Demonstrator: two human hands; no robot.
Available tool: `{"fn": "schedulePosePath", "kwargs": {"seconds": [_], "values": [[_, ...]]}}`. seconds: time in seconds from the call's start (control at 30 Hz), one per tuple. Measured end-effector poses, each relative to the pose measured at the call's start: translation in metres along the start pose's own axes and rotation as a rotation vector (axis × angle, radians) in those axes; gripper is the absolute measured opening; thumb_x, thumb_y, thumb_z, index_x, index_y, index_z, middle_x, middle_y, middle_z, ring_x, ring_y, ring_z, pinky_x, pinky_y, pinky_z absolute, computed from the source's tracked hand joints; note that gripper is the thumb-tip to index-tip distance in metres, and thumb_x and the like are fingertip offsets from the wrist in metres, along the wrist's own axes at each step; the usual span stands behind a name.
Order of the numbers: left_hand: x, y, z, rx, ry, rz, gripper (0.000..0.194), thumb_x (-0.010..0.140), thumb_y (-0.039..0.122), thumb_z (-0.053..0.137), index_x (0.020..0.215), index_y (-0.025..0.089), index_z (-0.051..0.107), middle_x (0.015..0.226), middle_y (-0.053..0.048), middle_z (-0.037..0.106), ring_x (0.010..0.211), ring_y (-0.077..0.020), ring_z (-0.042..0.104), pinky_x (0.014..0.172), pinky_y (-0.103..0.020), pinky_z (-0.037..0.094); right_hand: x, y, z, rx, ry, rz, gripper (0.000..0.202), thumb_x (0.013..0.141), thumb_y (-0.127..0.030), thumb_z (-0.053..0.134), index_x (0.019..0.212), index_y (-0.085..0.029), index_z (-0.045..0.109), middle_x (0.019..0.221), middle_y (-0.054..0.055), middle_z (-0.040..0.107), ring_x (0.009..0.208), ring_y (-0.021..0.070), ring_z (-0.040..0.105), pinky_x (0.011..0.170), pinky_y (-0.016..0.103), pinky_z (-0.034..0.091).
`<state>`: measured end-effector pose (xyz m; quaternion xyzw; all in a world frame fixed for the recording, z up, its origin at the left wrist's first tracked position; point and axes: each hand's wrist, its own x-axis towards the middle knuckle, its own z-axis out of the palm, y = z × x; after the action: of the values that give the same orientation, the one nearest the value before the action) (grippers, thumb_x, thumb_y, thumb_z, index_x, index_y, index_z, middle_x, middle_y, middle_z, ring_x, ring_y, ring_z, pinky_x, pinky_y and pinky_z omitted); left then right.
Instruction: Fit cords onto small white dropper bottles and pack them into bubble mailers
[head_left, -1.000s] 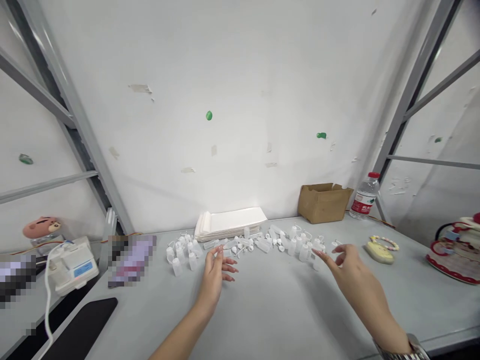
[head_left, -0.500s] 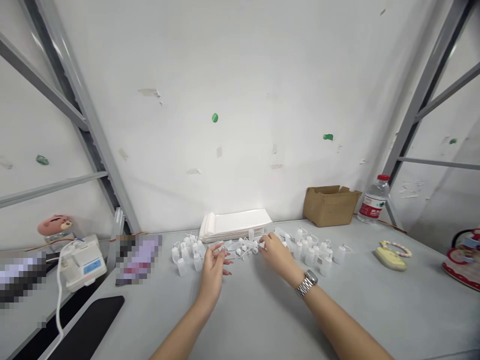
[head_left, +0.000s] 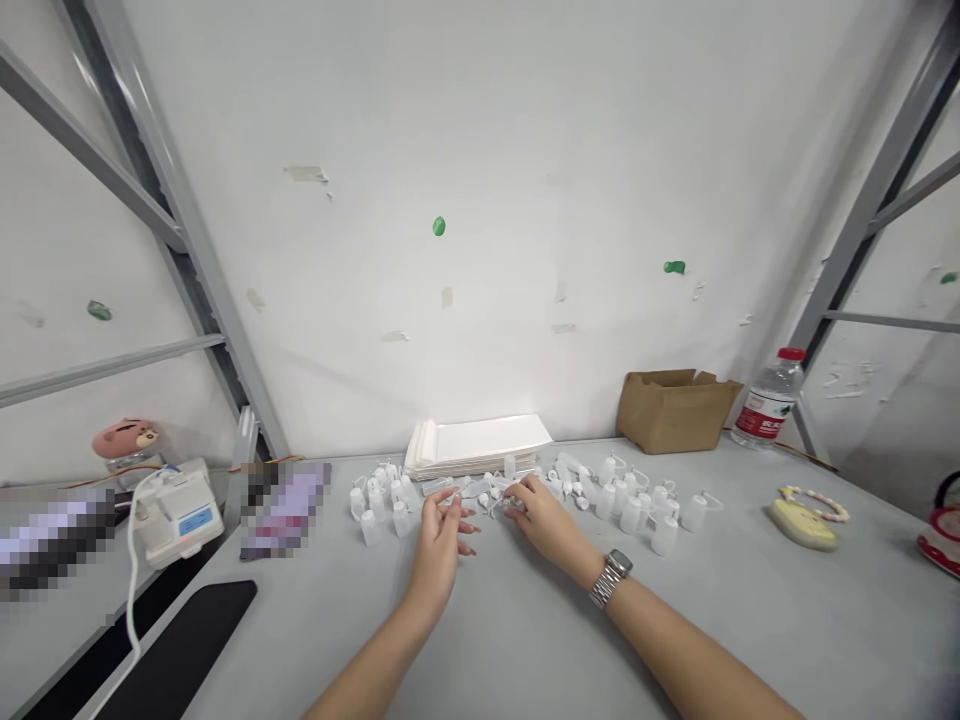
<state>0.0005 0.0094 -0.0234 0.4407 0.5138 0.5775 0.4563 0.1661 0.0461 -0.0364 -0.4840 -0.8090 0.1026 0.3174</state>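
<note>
My left hand is just left of a scatter of small white plastic caps and nozzle pieces. Its thumb and index finger come together at a small whitish thing too small to name, while the other fingers stretch rightward. My right hand, with a metal-band watch, reaches in from the right. Its fingers are curved and apart over the loose pieces, with nothing plainly gripped. Small translucent squeeze bottles with white tops stand upright left of my left hand. More such bottles, with tethered caps, stand right of my right hand.
A stack of white sheets lies against the wall behind the pieces. At the back right are a cardboard box and a water bottle. A yellow case with a beaded loop lies right; a pixelated phone lies left.
My right hand has moved left and slightly down into the loose pieces, its fingers opening. My left hand stays in nearly the same place. The view has shifted slightly.
</note>
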Motion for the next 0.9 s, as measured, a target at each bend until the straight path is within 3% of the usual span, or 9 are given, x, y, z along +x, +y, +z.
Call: {"fn": "schedulePosePath", "kwargs": {"seconds": [0.13, 0.23, 0.37, 0.47, 0.63, 0.77, 0.9], "values": [[-0.0003, -0.0017, 0.0004, 0.000, -0.020, -0.003, 0.045, 0.072, 0.053, 0.050, 0.099, 0.018, 0.043, 0.079, -0.005, 0.057, 0.066, -0.0168, 0.061, 0.046, -0.025, 0.048, 0.0019, 0.0020, 0.0035, 0.001, -0.023, 0.048, 0.018, 0.081, -0.008, 0.043, 0.083, -0.016, 0.059, 0.086, 0.007, 0.056, 0.082, 0.0175, 0.054, 0.074, 0.028, 0.041], [-0.0016, -0.0003, 0.0008, -0.006, -0.031, -0.010, 0.045, 0.071, 0.054, 0.050, 0.098, 0.018, 0.043, 0.079, -0.005, 0.058, 0.065, -0.0165, 0.061, 0.046, -0.025, 0.047, 0.0026, 0.0032, 0.0026, 0.029, 0.029, 0.116, 0.019, 0.081, -0.009, 0.042, 0.074, -0.016, 0.057, 0.079, 0.006, 0.058, 0.077, 0.0174, 0.054, 0.070, 0.027, 0.041], [-0.0031, 0.0019, 0.0016, -0.016, -0.037, -0.022, 0.047, 0.069, 0.055, 0.051, 0.097, 0.018, 0.044, 0.078, -0.004, 0.058, 0.064, -0.0163, 0.061, 0.046, -0.025, 0.047, 0.0004, 0.0039, 0.0002, 0.044, 0.080, 0.159, 0.009, 0.079, -0.014, 0.048, 0.083, -0.017, 0.056, 0.083, 0.006, 0.057, 0.078, 0.0183, 0.054, 0.070, 0.029, 0.041], [-0.0036, 0.0025, 0.0023, -0.014, -0.041, -0.030, 0.047, 0.069, 0.055, 0.051, 0.097, 0.019, 0.044, 0.077, -0.004, 0.057, 0.064, -0.0162, 0.060, 0.046, -0.024, 0.047, -0.0015, 0.0045, 0.0003, 0.023, 0.036, 0.147, 0.016, 0.077, -0.013, 0.051, 0.092, -0.019, 0.055, 0.088, 0.006, 0.056, 0.077, 0.0178, 0.054, 0.070, 0.028, 0.042], [-0.0037, 0.0030, 0.0025, -0.009, -0.050, -0.038, 0.048, 0.068, 0.056, 0.052, 0.097, 0.018, 0.045, 0.076, -0.004, 0.057, 0.065, -0.0166, 0.060, 0.047, -0.025, 0.047, -0.0015, 0.0056, 0.0028, 0.010, -0.013, 0.114, 0.016, 0.078, -0.008, 0.044, 0.080, -0.018, 0.057, 0.082, 0.005, 0.056, 0.075, 0.0170, 0.054, 0.069, 0.027, 0.041], [-0.0042, 0.0021, 0.0029, -0.007, -0.072, -0.046, 0.047, 0.070, 0.055, 0.051, 0.097, 0.017, 0.046, 0.076, -0.004, 0.056, 0.066, -0.0167, 0.060, 0.048, -0.027, 0.048, 0.0012, 0.0057, 0.0019, 0.176, 0.082, 0.165, 0.014, 0.077, -0.011, 0.044, 0.071, -0.017, 0.055, 0.075, 0.004, 0.057, 0.072, 0.0169, 0.053, 0.067, 0.028, 0.040], [-0.0060, 0.0002, 0.0049, -0.007, -0.129, -0.035, 0.041, 0.070, 0.050, 0.054, 0.093, 0.017, 0.050, 0.076, -0.003, 0.054, 0.067, -0.0163, 0.059, 0.049, -0.026, 0.049, 0.0056, 0.0059, -0.0040, 0.528, 0.147, 0.337, 0.014, 0.077, -0.027, 0.050, 0.069, -0.016, 0.054, 0.061, 0.000, 0.055, 0.057, 0.0145, 0.052, 0.058, 0.028, 0.041]]}}
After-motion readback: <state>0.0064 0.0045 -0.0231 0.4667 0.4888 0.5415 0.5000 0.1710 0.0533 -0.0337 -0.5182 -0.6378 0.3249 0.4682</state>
